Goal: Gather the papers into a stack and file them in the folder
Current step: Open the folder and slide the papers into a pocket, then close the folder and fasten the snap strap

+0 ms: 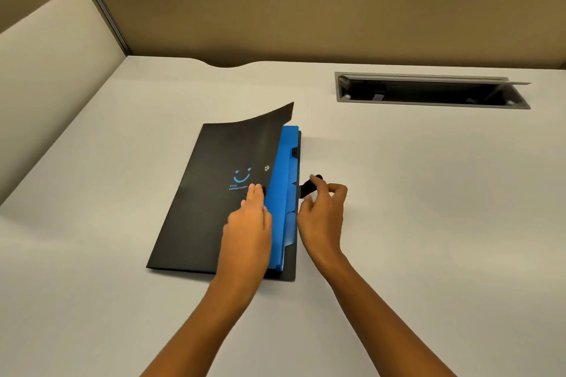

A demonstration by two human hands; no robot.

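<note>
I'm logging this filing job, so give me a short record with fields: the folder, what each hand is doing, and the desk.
folder: black card folder with a blue smiley print, flat on the desk, front cover lifted at its far corner
inside: blue tabbed dividers showing along the right edge
left hand: pressing flat on the cover
right hand: pinching the black closure strap at the folder's right edge
loose papers: none visible
desk: pale grey desk, open cable hatch at far right

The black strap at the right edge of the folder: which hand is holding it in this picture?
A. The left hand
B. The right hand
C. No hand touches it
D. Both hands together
B: the right hand pinches the black strap beside the folder, while the left hand rests flat on the folder's black cover.
</note>
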